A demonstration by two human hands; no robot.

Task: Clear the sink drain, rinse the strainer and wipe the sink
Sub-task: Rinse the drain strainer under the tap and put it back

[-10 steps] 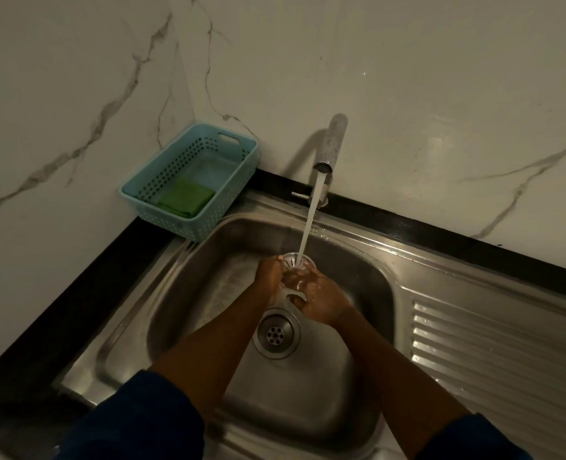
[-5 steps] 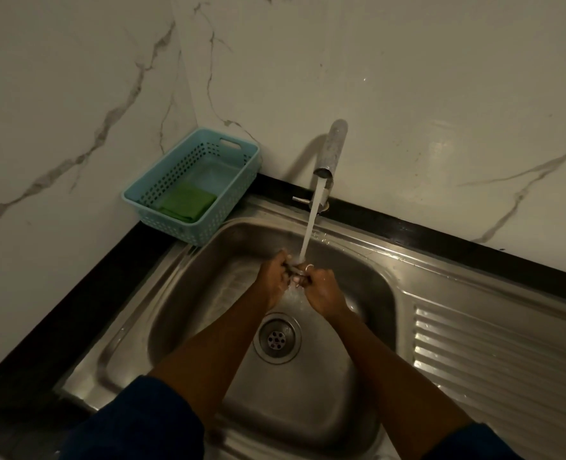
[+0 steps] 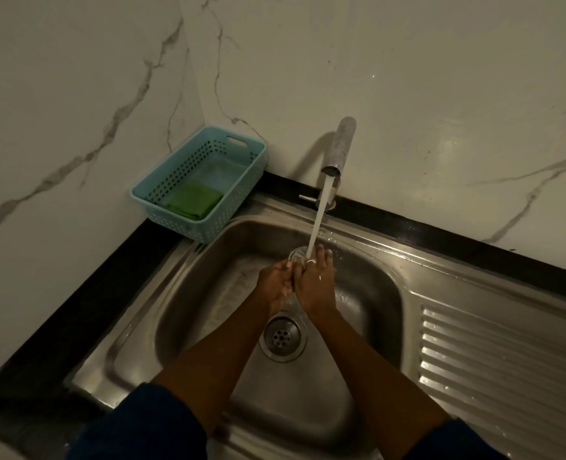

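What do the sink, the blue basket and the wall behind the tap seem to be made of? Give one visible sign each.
Sink: probably stainless steel, brushed grey, with glints and pressed draining ribs. Basket: looks like moulded plastic, matte light blue, with rows of holes and a cut-out handle. Wall: glossy white with grey veins, marble or marble-look tile; which, cannot be told.

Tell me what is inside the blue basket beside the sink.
A folded green cloth lies at the near end of the basket floor. Anything under the cloth is covered, and the near wall hides the floor strip behind it.
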